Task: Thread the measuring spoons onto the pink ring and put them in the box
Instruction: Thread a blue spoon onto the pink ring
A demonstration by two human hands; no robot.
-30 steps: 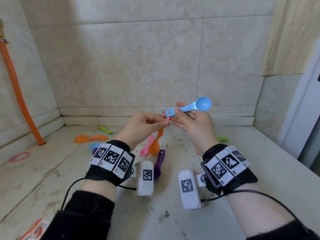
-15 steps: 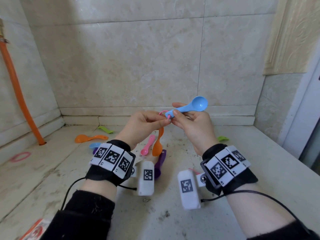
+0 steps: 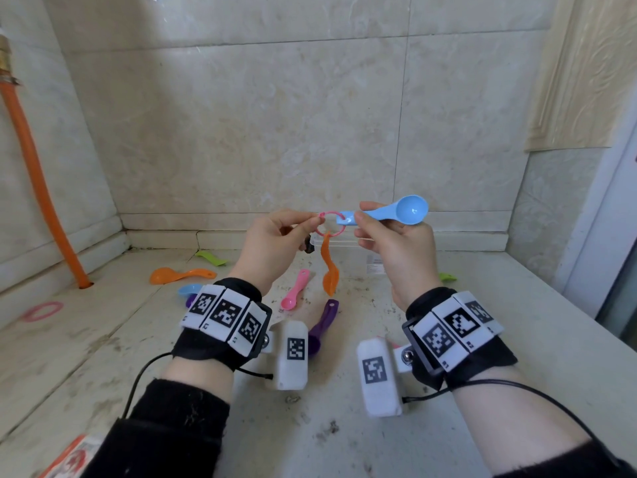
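My left hand (image 3: 275, 246) pinches a thin pink ring (image 3: 331, 224) held up above the counter. A small orange spoon (image 3: 329, 270) hangs from that ring. My right hand (image 3: 396, 246) grips a light blue measuring spoon (image 3: 396, 212) by its handle, bowl to the right, with the handle's holed end at the ring's right side. Loose on the counter lie a pink spoon (image 3: 294, 294), a purple spoon (image 3: 324, 322), a big orange spoon (image 3: 181, 274), a blue spoon (image 3: 189, 289) and a green spoon (image 3: 212, 258). A clear box (image 3: 358, 260) stands behind my hands, mostly hidden.
A second pink ring (image 3: 43, 310) lies at the left of the counter. An orange hose (image 3: 38, 181) runs down the left wall. Another green piece (image 3: 447, 277) sits at the right. An orange and white packet (image 3: 70, 458) lies at the near left edge. Tiled walls close off the back.
Both hands have risen a little and moved apart. The pink ring now shows as an open loop between them, with the blue spoon's handle end at it and the orange spoon dangling.
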